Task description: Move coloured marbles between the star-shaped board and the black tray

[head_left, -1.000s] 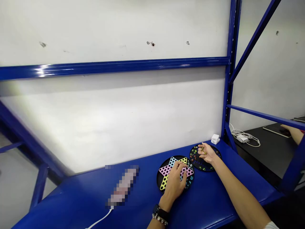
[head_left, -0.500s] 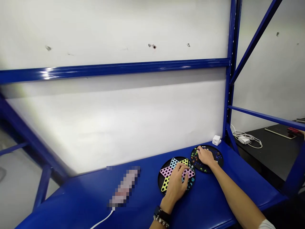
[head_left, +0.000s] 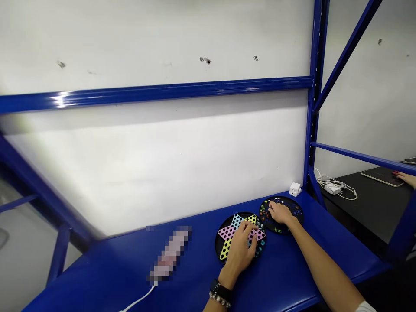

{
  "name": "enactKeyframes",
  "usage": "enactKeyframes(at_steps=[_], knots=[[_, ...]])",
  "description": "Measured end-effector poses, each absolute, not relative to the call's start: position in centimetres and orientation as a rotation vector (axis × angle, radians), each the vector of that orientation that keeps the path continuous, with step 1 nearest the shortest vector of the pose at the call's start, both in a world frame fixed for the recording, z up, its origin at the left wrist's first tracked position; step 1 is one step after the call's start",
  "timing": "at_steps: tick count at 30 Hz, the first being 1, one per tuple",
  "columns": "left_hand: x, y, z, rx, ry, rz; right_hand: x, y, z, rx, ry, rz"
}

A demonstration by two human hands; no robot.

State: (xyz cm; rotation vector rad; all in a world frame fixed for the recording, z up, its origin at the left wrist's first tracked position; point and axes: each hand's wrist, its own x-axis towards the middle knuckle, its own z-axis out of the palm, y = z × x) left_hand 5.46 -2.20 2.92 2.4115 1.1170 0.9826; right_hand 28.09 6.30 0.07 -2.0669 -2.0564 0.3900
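My left hand (head_left: 240,245) rests over a Chinese checkers board (head_left: 226,233), a star of blue, pink and yellow with black holes in a round black tray. Its fingers are bent and the thumb stands apart from them; I see nothing held. Glass marbles (head_left: 261,242) lie along the tray's right side. My right hand (head_left: 281,213) reaches into a second round black tray (head_left: 303,218), its fingers drawn together and pointing down at the left side. Marbles of several colours (head_left: 277,230) lie scattered in that tray. Whatever those fingertips hold is hidden.
A pixelated flat object (head_left: 172,255) with a white cable (head_left: 140,299) lies left on the blue table (head_left: 107,273). White plug adapters (head_left: 295,189) stand behind the right tray. Blue frame posts (head_left: 313,108) border the table. On a black desk another person's hand (head_left: 406,178) touches a tablet (head_left: 378,177).
Both my hands stay almost in place over the two trays. The view has shifted very slightly. At the far right, the other person's hand has come further into view.
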Motion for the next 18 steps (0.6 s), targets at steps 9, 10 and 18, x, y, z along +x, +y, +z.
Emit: enactKeyframes(at_steps=[9,10,18], knots=[[5.4,-2.5,2.9,2.399,1.118,0.97,28.8,8.3,-0.3,-2.047,-1.805,0.442],[5.4,-2.5,2.9,2.398,1.117,0.969,28.7,8.7,-0.2,-2.076,-1.801,0.412],[5.3,-2.6,3.1,2.384,1.136,0.924,27.3,10.6,0.1,-2.131,-1.969,0.344]])
